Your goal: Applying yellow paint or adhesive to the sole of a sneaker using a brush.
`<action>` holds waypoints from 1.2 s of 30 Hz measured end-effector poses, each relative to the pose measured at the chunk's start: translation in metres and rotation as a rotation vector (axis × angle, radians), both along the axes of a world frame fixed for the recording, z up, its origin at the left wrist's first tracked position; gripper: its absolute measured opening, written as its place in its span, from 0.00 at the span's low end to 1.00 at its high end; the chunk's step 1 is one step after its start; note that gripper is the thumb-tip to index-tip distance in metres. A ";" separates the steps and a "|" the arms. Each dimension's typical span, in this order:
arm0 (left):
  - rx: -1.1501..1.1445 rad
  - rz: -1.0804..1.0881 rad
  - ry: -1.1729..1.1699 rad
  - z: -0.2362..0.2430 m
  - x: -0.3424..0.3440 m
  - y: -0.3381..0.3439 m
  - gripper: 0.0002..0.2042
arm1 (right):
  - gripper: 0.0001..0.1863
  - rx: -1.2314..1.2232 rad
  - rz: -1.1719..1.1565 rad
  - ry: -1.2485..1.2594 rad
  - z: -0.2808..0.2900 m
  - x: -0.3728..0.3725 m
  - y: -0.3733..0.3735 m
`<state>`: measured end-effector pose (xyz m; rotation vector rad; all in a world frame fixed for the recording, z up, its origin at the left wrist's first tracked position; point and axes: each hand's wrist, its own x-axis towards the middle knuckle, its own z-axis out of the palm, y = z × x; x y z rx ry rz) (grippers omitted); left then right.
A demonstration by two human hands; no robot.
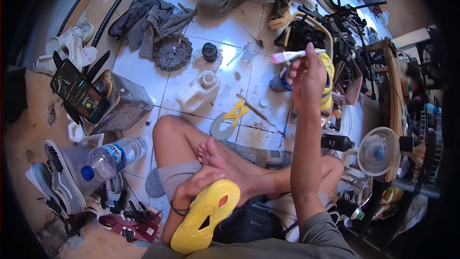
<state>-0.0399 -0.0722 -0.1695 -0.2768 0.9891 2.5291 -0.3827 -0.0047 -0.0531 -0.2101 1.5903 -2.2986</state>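
White floor tiles (225, 31), crowded with shoe-repair clutter, spread out in front of a person who sits cross-legged on them. At the far left a smartphone (76, 91) leans on a stand, and nearer lies a clear water bottle (115, 156) with a blue cap beside several sneakers (57, 177). Near the centre the left hand (199, 184) curls its fingers over the upper edge of a yellow shoe sole (206, 216), holding it against the lap, its long axis running from near left up toward the right. Beyond the knee stand a white plastic jug (196, 93) and a round ashtray (171, 52). To the right, the right hand (306, 74) is raised well above and far from the sole, fingers pinched narrowly around a white tube with a pink cap (292, 56) that lies roughly level, cap pointing left. A small white fan (378, 151) stands at the right. The left hand is the nearer to the sole.
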 end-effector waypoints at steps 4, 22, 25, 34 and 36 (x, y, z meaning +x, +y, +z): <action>0.099 0.255 -0.221 0.048 -0.002 0.011 0.14 | 0.15 -0.155 0.062 -0.073 0.038 0.061 0.042; -0.056 0.580 -0.163 0.028 0.001 0.022 0.17 | 0.07 0.121 0.396 0.470 -0.035 0.223 0.125; -0.087 0.540 -0.085 0.012 0.002 0.020 0.17 | 0.06 0.080 0.415 0.448 -0.034 0.223 0.120; -0.093 0.469 -0.019 0.012 -0.001 0.013 0.17 | 0.08 0.226 0.431 0.670 -0.025 0.215 0.132; -0.081 0.426 0.042 0.015 -0.002 0.014 0.17 | 0.08 0.189 0.415 0.657 -0.016 0.218 0.123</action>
